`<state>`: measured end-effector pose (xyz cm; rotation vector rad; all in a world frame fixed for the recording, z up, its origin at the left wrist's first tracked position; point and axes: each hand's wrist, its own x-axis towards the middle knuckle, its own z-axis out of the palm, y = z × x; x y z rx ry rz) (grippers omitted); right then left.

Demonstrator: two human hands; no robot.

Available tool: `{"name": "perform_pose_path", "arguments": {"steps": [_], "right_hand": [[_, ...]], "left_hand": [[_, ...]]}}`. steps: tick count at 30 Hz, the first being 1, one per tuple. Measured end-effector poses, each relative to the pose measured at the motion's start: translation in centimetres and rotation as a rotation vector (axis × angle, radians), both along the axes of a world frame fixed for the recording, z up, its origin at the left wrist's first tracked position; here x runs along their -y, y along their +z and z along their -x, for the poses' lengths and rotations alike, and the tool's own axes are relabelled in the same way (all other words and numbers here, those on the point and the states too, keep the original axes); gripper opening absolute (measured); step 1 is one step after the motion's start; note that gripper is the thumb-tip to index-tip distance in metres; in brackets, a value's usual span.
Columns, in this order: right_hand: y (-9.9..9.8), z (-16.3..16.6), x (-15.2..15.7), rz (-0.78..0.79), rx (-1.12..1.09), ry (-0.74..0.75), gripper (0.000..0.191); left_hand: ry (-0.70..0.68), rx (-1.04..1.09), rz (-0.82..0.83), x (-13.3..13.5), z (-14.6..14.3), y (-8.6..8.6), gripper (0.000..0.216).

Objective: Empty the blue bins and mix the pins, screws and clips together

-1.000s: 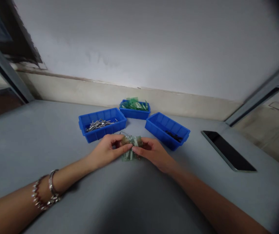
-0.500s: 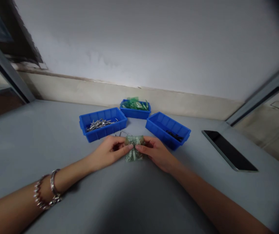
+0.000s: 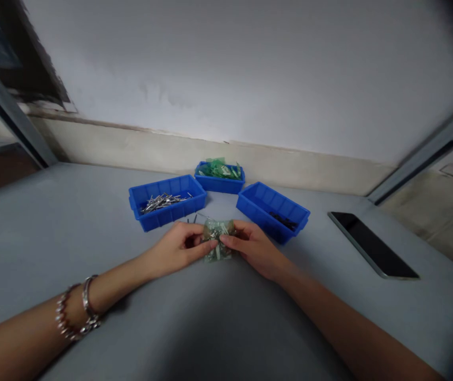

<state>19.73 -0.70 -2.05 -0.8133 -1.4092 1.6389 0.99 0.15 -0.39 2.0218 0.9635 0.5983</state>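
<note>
Between my two hands is a small clear greenish plastic bag [image 3: 219, 251], with pale printing or pieces showing through it. My left hand [image 3: 182, 246] grips its left side, thumb across the front and the other fingers mostly hidden behind. On the right side my right hand [image 3: 253, 246] pinches it the same way, the thumbs almost meeting at the middle. Just behind the bag, a few thin metal pins [image 3: 195, 217] lie loose on the table. What the bag contains is too blurred to name.
A blue bin [image 3: 170, 216] with silver metal pins stands behind my left hand. Another blue bin [image 3: 220, 185] at the back holds green plastic bags. A third blue bin [image 3: 266, 219] has small dark parts. A phone-like dark-screened device [image 3: 371, 244] lies at right on the grey table [image 3: 103, 222].
Both hands keep their hold on the plastic bag. My left thumb has shifted very slightly to the right, and the bag's surface has creased a little differently.
</note>
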Motion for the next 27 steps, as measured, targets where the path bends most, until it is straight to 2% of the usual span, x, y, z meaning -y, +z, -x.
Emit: {"name": "perform_pose_path", "arguments": {"steps": [13,22,27], "right_hand": [[0.18,0.05,0.17,0.055,0.048,-0.015,0.021],[0.24,0.16,0.23,-0.004,0.096,-0.025,0.022],[0.42,0.11,0.32,-0.035,0.148,-0.062,0.022]], "left_hand": [[-0.018,0.006,0.014,0.05,0.12,-0.02,0.032],[-0.017,0.005,-0.004,-0.03,0.06,-0.03,0.031],[0.021,0.012,-0.077,-0.19,0.12,-0.11,0.029]]}}
